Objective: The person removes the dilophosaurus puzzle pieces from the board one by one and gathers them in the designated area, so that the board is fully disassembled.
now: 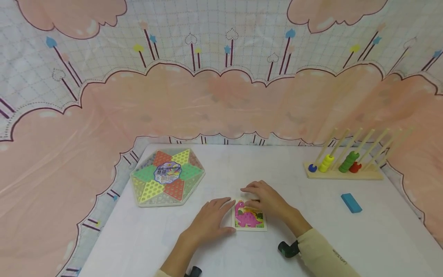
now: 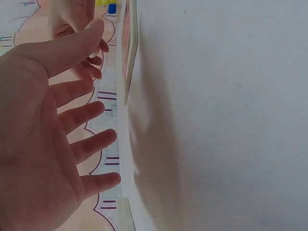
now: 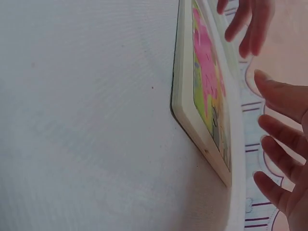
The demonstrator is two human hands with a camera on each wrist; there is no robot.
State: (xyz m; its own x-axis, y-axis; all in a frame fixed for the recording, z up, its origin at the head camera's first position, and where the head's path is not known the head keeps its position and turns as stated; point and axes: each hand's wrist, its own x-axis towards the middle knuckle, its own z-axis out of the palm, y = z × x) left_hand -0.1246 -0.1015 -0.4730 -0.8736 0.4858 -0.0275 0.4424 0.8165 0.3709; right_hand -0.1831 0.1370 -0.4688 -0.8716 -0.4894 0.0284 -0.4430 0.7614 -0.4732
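A small square dinosaur puzzle (image 1: 248, 221) with a pale frame lies flat on the white table, its picture showing a pink long-necked dinosaur. At its left side is my left hand (image 1: 209, 220), fingers spread and thumb by the lower left corner; whether it touches the frame I cannot tell. My right hand (image 1: 268, 198) hovers over the upper right corner with loosely bent fingers, covering part of the picture. From the right wrist, the puzzle (image 3: 206, 72) shows its thick edge, and the right hand (image 3: 286, 139) appears apart from it. The left wrist view shows the left palm (image 2: 43, 134) with nothing in it.
A hexagonal Chinese checkers board (image 1: 149, 175) in clear wrapping lies at the back left. Towards the back right stands a wooden peg rack (image 1: 360, 175) with coloured beads on several rods. A blue block (image 1: 351, 202) lies in front of it. Patterned cloth (image 1: 221, 104) hangs behind the table.
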